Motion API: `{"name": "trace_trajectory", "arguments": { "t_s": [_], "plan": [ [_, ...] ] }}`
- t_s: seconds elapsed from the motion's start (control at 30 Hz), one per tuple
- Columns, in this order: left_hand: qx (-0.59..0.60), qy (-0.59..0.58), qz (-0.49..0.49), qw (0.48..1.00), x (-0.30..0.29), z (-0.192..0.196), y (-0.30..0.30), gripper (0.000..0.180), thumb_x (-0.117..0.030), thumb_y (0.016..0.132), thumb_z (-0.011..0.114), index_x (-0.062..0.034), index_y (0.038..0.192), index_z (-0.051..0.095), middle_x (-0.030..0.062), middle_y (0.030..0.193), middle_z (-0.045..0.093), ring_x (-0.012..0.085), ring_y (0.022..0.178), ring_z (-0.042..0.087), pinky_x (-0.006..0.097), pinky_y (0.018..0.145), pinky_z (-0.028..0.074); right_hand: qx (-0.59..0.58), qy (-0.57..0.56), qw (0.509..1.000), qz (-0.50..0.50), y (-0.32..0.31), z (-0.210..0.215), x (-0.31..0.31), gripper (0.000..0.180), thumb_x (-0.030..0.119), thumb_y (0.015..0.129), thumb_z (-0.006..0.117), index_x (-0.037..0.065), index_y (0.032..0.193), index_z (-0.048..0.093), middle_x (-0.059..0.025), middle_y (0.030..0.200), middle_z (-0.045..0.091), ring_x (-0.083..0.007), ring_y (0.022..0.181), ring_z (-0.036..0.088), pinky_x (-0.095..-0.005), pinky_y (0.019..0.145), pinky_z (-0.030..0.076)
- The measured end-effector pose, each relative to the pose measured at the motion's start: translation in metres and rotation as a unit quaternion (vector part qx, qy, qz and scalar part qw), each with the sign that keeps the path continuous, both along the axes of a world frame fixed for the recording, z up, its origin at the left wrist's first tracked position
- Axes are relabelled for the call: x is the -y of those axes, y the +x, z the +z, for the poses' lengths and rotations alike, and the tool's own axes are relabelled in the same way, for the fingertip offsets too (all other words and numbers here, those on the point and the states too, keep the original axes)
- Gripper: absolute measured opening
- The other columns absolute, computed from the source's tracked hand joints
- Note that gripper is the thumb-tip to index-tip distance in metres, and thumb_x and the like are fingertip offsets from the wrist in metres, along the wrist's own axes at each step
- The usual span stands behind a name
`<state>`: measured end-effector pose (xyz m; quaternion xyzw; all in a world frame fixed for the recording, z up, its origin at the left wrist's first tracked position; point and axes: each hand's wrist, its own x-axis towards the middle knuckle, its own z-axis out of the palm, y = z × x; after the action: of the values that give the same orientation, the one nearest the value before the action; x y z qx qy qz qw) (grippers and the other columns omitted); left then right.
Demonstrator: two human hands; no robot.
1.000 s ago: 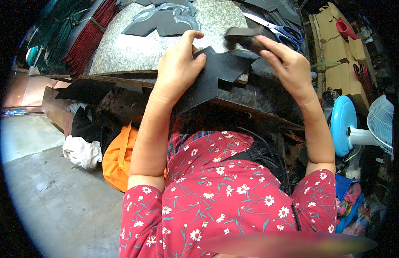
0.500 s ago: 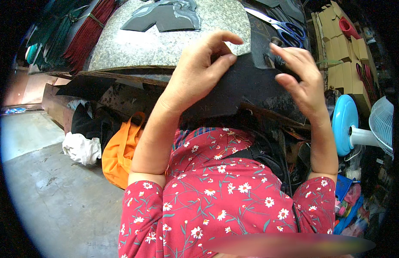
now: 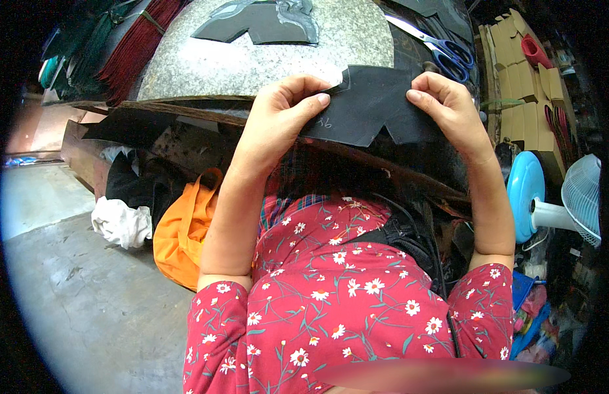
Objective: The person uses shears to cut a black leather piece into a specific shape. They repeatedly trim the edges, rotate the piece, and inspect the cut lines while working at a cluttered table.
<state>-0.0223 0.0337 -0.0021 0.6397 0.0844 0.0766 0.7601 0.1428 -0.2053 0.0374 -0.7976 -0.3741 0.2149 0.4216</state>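
A flat black cut piece (image 3: 367, 105), leather-like and with a V-shaped notch in its lower edge, is stretched between my two hands. My left hand (image 3: 281, 115) pinches its left edge between thumb and fingers. At the upper right edge, the thumb and forefinger of my right hand (image 3: 449, 108) are closed on it. A small pale mark shows near its lower left corner. More dark pieces with shiny grey edges (image 3: 255, 26) lie stacked on the speckled stone slab (image 3: 206, 65) beyond my left hand.
Blue-handled scissors (image 3: 442, 49) lie right of the slab. Bundled dark red strips (image 3: 135, 49) are at the far left. Cardboard boxes (image 3: 524, 85) and a blue-and-white fan (image 3: 526, 197) stand on the right. An orange bag (image 3: 180, 233) and white cloth (image 3: 121, 222) sit below left.
My fingers have closed on the black piece, which now lies spread between both hands with its notch in view. The right hand's fingers were apart before. The view has shifted slightly.
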Motion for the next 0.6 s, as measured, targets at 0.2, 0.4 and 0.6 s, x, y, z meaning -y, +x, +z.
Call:
{"name": "trace_trajectory", "arguments": {
  "t_s": [0.2,0.4,0.6],
  "plan": [
    [0.014,-0.016,-0.009,1.000,0.006,0.002,0.002,0.024,-0.006,0.092,0.064,0.0016,0.113,0.068,0.0027,0.098,0.069,0.0076,0.087,0.062,0.022,0.079,0.050,0.111,0.053,0.992,-0.005,-0.005,0.009,-0.005,0.036,0.025,0.093,0.072,-0.003,0.115,0.064,-0.0068,0.097,0.069,-0.0129,0.091,0.063,-0.0289,0.084,0.051],
    [0.019,-0.024,-0.018,0.999,0.006,0.008,-0.001,0.036,-0.007,0.088,0.065,0.0015,0.123,0.065,0.0033,0.100,0.069,0.0080,0.092,0.062,0.021,0.083,0.048,-0.007,0.053,0.997,0.051,0.007,0.011,-0.002,0.021,0.021,0.094,0.070,0.001,0.097,0.064,0.0051,0.082,0.057,-0.0029,0.077,0.050,-0.0209,0.067,0.044],
    [0.018,-0.049,-0.041,0.998,0.009,0.000,0.003,0.028,-0.008,0.093,0.062,-0.0017,0.120,0.065,-0.0019,0.086,0.061,0.0041,0.083,0.056,0.019,0.076,0.045,0.023,0.029,0.999,0.027,0.004,0.003,0.002,0.020,0.020,0.095,0.070,0.001,0.095,0.063,0.0054,0.081,0.055,-0.0025,0.076,0.049,-0.0209,0.066,0.042]
  ]
}}
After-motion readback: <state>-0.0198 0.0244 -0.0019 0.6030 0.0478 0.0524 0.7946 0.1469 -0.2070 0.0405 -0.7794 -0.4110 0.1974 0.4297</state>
